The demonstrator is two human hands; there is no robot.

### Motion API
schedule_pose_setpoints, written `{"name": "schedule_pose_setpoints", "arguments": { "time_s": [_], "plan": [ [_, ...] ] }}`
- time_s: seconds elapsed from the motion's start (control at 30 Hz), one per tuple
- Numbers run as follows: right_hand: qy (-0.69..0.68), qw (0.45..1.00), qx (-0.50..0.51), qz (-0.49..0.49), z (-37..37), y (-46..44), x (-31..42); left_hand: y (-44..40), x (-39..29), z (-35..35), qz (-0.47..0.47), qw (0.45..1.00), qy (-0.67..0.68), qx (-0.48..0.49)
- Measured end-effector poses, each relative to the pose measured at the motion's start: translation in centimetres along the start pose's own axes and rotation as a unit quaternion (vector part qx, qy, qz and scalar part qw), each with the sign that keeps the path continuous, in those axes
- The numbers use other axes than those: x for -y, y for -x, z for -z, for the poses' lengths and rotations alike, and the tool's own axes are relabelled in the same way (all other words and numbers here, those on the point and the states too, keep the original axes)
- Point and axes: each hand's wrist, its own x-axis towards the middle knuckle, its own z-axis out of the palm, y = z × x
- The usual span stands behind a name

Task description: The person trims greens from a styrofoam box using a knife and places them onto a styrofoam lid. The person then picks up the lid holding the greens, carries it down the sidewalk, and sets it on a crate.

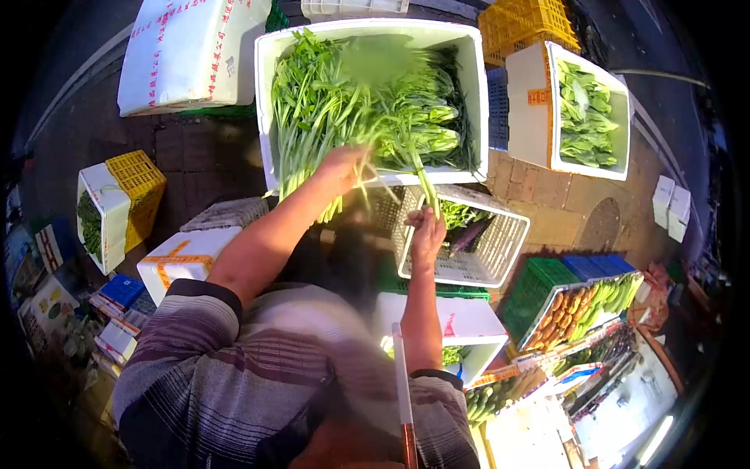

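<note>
A white foam box (483, 102) full of long-stemmed leafy greens (312, 117) stands in front of me. My right hand (427, 233) is closed around the stalk ends of a small bunch of greens (423, 176), whose leaves reach up over the box's near edge. Over that same edge, to the left, my left hand (344, 168) is slightly blurred by motion. Its fingers are curled on a few thin pale stems that trail below them. Other stalks lean over the rim beside it. Leaves at the back of the box are smeared.
Below the foam box sits a white plastic basket (512, 248) with greens and dark purple vegetables. A second foam box (530, 105) of leafy greens stands at right. Yellow crates (141, 187) and closed foam boxes (191, 55) surround me. Vegetable trays (582, 313) stand lower right.
</note>
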Motion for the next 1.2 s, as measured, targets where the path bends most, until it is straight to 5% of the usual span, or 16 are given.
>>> {"name": "schedule_pose_setpoints", "arguments": {
  "time_s": [0.1,0.3,0.43,0.47,0.6,0.77,0.9,1.0,1.03,1.13,1.17,1.2],
  "plan": [
    [-0.036,0.999,-0.022,-0.027,1.8,0.0,0.3,-0.8,-1.2,0.9,-0.013,0.997,0.074,-0.004],
    [-0.062,0.993,-0.100,0.012,1.9,1.9,3.8,0.2,-0.9,2.9,0.006,0.997,-0.022,0.073],
    [0.067,0.993,-0.041,0.092,-1.0,3.2,1.5,-0.9,1.2,4.4,-0.004,0.993,-0.071,0.092],
    [0.060,0.998,-0.027,-0.012,-3.9,5.4,7.1,-0.7,1.8,4.4,-0.005,0.992,-0.085,0.092],
    [0.135,0.988,0.037,0.063,-5.5,5.7,1.8,-0.6,3.7,4.1,-0.069,0.991,-0.088,0.079],
    [0.369,0.913,0.091,0.152,-6.8,6.8,-1.0,1.8,2.2,2.5,0.028,0.998,0.019,0.051],
    [0.373,0.893,0.206,0.148,-7.0,6.0,-0.4,0.2,2.7,3.8,-0.043,0.987,-0.150,0.047],
    [0.317,0.855,0.356,0.206,-5.2,4.1,2.1,0.6,1.3,4.3,-0.066,0.992,-0.089,0.060],
    [0.234,0.896,0.375,0.038,-4.9,3.1,4.9,1.3,0.6,4.2,-0.065,0.991,-0.096,0.060],
    [0.369,0.862,0.226,0.264,-4.6,-2.7,6.0,2.4,-1.2,4.2,-0.056,0.990,-0.094,0.093],
    [0.334,0.917,0.158,0.153,-5.5,-5.0,5.4,2.4,-1.6,4.4,-0.066,0.987,-0.104,0.099],
    [0.370,0.891,0.129,0.229,-6.1,-7.5,3.9,2.7,-2.1,4.5,-0.069,0.987,-0.092,0.112]
  ]
}}
